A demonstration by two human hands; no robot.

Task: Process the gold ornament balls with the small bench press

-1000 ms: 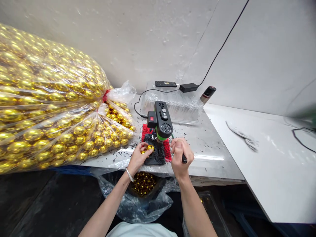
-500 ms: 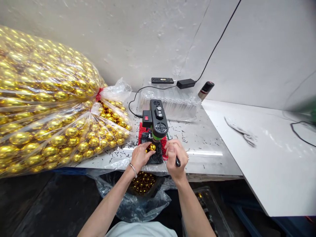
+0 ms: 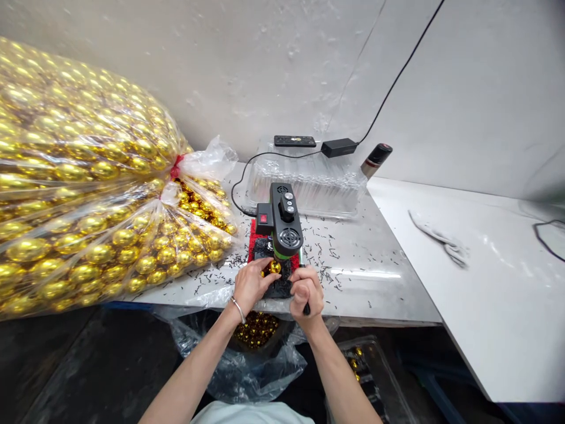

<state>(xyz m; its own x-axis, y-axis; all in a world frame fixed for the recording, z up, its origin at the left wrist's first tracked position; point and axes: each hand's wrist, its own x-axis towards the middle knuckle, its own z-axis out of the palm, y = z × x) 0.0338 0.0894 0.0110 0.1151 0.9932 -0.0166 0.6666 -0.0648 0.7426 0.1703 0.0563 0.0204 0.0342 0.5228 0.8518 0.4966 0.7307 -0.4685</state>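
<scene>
A small black press machine [image 3: 286, 215] with a red switch and round vents stands on a red and black mat on the table. Under its head, my left hand [image 3: 251, 285] closes thumb and fingers around a shiny gold ball [image 3: 275, 267]. My right hand [image 3: 308, 292] is wrapped around the machine's lever handle [image 3: 306, 308], whose black tip shows below the fist. Black shreds lie all about the base. What the head does at the top of the ball is hidden.
Large clear bags of gold balls [image 3: 88, 176] fill the left side. Behind the machine are a clear plastic box [image 3: 304, 191], a power adapter [image 3: 339, 147] and a black-capped can [image 3: 376, 160]. Below the table edge hangs a plastic-lined container of gold balls [image 3: 256, 330]. A white board [image 3: 485, 306] lies right.
My right hand has moved left, closer to the machine and my left hand, with the lever still in its grip. The left hand stays at the ball. The view has shifted slightly.
</scene>
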